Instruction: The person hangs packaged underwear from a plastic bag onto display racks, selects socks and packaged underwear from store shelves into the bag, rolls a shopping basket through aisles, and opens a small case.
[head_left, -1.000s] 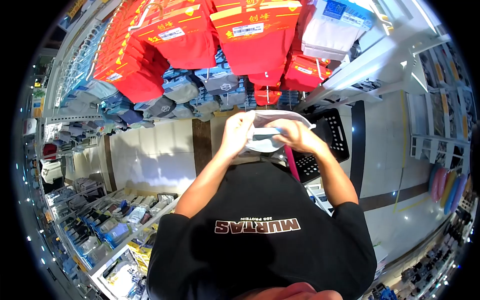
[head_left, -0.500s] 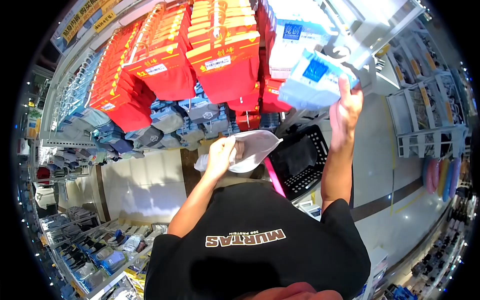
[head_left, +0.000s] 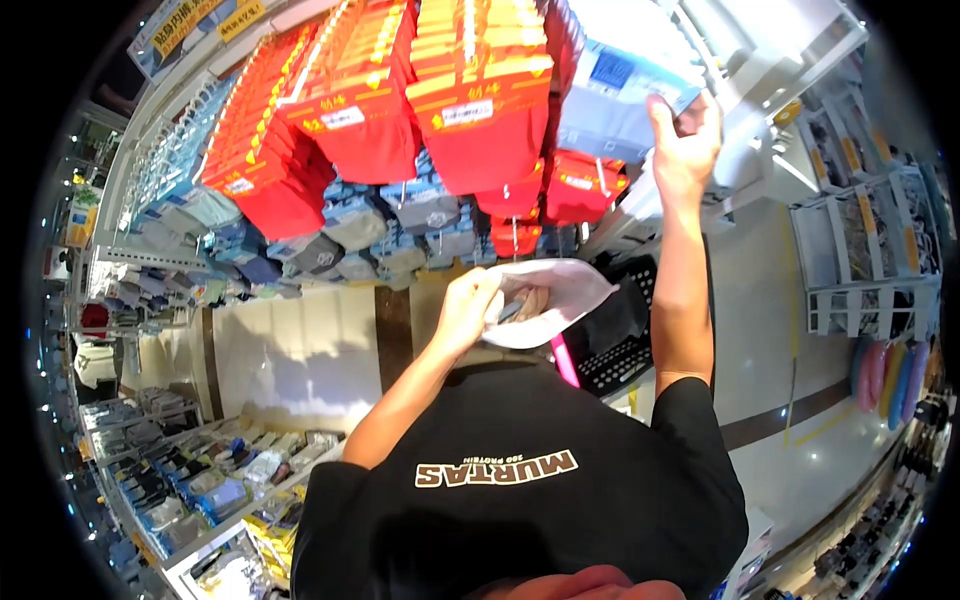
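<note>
My left hand (head_left: 467, 308) grips the rim of a whitish bag (head_left: 575, 288), whose mouth gapes upward. Something beige and crumpled shows inside it, too shadowed to name. Up at the rack, my right hand (head_left: 685, 160) holds a light blue packaged garment (head_left: 612, 118) by its right edge, thumb in front. The package has a darker blue label and covers most of what hangs behind it. Whether it is on the hook, I cannot tell. Left of it hang red packaged garments (head_left: 482, 140) with orange-yellow header cards.
Grey and blue packs (head_left: 425, 208) hang below the red ones. A black perforated basket (head_left: 612, 368) with a pink handle (head_left: 565, 362) stands under the bag. White shelving (head_left: 865, 240) lines the right side, and a bin of packs (head_left: 215, 480) is at lower left.
My right hand has raised the light blue package toward the rack, and it now sits among the hanging packs. My left hand and the bag have shifted slightly right in view.
</note>
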